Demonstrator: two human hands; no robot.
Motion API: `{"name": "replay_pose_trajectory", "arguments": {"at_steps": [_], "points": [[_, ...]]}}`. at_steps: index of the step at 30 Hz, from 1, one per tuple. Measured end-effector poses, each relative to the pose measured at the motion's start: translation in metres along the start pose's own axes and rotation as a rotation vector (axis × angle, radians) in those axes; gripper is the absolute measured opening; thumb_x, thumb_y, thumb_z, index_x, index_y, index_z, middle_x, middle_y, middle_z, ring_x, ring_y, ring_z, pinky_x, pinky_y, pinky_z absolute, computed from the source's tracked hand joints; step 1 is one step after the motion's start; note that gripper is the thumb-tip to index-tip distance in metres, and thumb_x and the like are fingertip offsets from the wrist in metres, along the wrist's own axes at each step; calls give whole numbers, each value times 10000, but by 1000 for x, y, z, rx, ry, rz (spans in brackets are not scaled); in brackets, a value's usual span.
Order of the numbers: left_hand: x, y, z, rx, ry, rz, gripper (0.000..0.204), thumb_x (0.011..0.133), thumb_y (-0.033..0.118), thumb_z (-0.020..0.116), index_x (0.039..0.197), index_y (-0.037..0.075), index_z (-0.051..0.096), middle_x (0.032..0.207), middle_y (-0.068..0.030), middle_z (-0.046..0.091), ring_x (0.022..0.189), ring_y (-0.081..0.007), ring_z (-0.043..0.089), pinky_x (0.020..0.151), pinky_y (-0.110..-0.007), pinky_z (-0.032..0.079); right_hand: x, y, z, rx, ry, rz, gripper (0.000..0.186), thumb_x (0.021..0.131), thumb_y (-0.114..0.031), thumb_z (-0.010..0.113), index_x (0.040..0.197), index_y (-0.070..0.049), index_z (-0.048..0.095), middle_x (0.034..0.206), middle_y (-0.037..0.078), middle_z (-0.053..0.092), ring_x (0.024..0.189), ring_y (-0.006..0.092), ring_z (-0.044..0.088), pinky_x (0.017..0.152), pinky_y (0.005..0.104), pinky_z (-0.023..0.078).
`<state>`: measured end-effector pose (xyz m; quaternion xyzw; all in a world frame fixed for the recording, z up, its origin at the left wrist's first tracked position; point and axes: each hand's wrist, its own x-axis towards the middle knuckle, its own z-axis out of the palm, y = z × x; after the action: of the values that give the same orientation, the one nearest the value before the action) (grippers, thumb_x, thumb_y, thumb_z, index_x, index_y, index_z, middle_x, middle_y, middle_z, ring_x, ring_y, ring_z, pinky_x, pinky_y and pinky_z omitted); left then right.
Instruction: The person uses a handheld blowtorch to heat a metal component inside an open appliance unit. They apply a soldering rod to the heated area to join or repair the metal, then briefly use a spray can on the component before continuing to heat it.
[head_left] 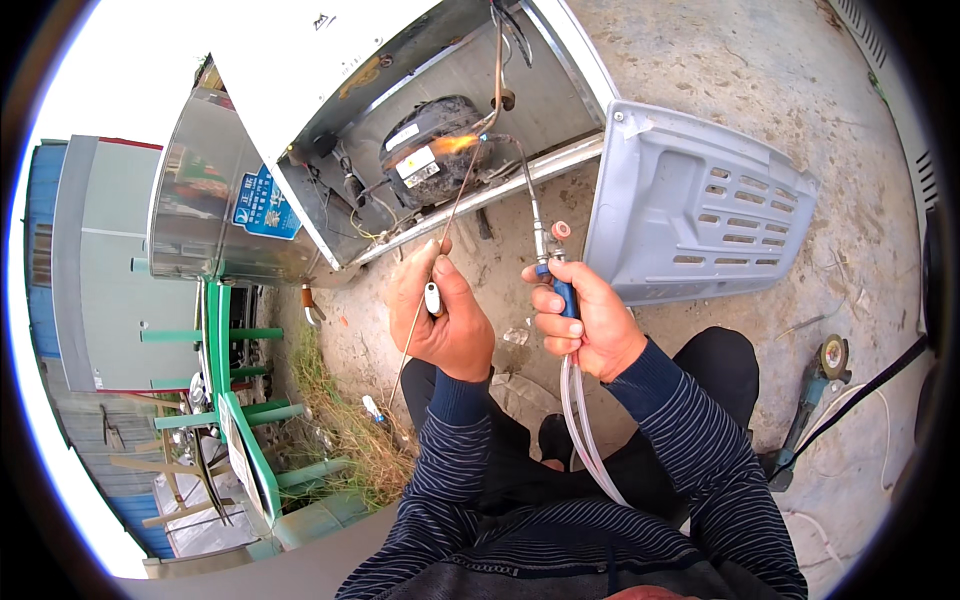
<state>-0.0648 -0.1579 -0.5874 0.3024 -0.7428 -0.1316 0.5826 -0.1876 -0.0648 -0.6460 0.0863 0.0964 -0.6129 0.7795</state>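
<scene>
My left hand (440, 310) is closed on a thin copper-coloured rod (459, 197), with a small white object between the fingers. The rod reaches up to a pipe joint (483, 138) beside the black compressor (425, 160), inside an open white cabinet (300, 60). My right hand (585, 320) grips a blue-handled gas torch (563, 300) with two clear hoses (580, 420) hanging below. The torch's thin metal neck (533, 210) curves up to the joint, where an orange flame (455, 144) shows.
A grey slotted plastic panel (700, 200) lies at the right, with an angle grinder (810, 410) and cables beyond it on the concrete floor (700, 50). A shiny metal body (195, 180), green metal frames (235, 430) and dry grass (350, 430) are on the left.
</scene>
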Motion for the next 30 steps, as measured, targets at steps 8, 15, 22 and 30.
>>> {"name": "replay_pose_trajectory", "arguments": {"at_steps": [8,15,22,30], "points": [[-1,3,-4,117,-30,49,229,984,-98,572,1177,-78,694,1136,-172,687,1032,-223,684,917,-336,567,0,0,-1,0,8,-4,303,1077,-338,506,1172,-66,599,763,-40,490,474,41,373,411,217,288],[0,2,-1,115,-8,46,233,981,-108,574,1170,-68,704,1138,-158,687,1021,-214,677,912,-321,553,0,-1,-3,5,8,-1,299,1077,-339,505,1171,-71,598,765,-41,495,471,41,371,416,218,283],[-3,1,1,152,5,58,244,972,-119,590,1172,-54,713,1128,-143,693,1018,-201,669,893,-309,547,0,-1,-4,2,10,7,299,1079,-343,502,1173,-74,595,763,-42,498,474,43,372,420,223,287],[-3,2,3,147,7,62,245,968,-121,604,1173,-48,718,1122,-133,696,1003,-191,667,875,-300,541,-1,-1,-5,7,2,5,297,1082,-343,500,1174,-77,594,764,-41,499,478,43,372,425,223,288]]}}
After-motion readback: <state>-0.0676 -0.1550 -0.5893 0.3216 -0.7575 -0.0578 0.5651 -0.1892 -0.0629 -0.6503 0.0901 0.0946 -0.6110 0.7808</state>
